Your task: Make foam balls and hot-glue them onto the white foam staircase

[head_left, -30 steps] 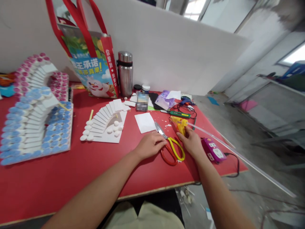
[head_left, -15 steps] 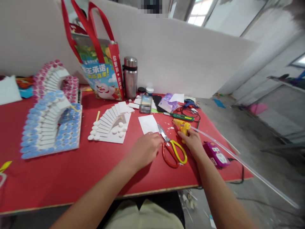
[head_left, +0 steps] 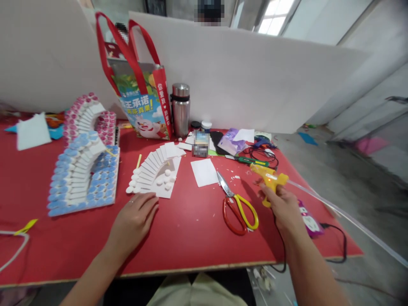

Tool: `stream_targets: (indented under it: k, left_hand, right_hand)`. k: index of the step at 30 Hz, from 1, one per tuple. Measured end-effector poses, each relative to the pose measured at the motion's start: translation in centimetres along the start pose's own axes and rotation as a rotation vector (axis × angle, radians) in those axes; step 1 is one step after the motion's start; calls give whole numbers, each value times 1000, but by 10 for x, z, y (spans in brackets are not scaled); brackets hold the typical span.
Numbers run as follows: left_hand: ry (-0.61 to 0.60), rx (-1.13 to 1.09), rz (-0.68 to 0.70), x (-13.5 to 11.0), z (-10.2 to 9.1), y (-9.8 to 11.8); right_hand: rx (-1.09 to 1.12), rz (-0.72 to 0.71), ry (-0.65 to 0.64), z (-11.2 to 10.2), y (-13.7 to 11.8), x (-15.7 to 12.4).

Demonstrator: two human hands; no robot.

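My right hand (head_left: 283, 208) is wrapped around the grip of a yellow hot glue gun (head_left: 269, 180), held above the table with its nozzle pointing left. A long clear glue stick (head_left: 347, 223) sticks out of its back. My left hand (head_left: 135, 219), a ring on one finger, has its fingers stretched out at the front edge of a white curved stair model (head_left: 149, 170). White round pieces line the left ends of the steps, and several loose ones (head_left: 168, 185) lie on its base. Whether my fingertips touch the model is hard to tell.
Scissors (head_left: 239, 208) with red and yellow handles lie between my hands, near a white card (head_left: 204, 172). Finished-looking blue (head_left: 76, 178) and pink (head_left: 83, 110) stair models stand left. Behind are a bag (head_left: 143, 102), a steel flask (head_left: 181, 110) and a green-handled knife (head_left: 251, 161).
My left hand has moved left from beside the scissors to the white stair model. My right hand has lifted the glue gun off the table and shifted right. The view has turned slightly left.
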State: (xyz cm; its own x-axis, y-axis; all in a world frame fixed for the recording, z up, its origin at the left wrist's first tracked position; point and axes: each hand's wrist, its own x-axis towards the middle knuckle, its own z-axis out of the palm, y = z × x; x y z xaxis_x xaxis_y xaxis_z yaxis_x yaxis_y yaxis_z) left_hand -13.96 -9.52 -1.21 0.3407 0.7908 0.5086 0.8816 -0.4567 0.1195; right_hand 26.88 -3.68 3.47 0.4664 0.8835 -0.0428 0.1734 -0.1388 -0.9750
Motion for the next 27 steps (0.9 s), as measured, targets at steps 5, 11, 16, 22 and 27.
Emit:
stream_targets:
  k: [5,11,16,22,27]
  left_hand:
    - [-26,82,32,7,17,6]
    - [-10,95,67,10,17,16]
    - [4,86,7,12,17,27]
    - [119,65,-105,17,4,11]
    - [183,15,-411,40,1,-37]
  right_hand:
    - [154,59,-27,8,-13,-41]
    - [350,166,-158,38,-13,-69]
    - [446,219,-242,61,-12,-74]
    - [506,273,-161,76,-7,-78]
    - [586,272,-183,86,-5,-84]
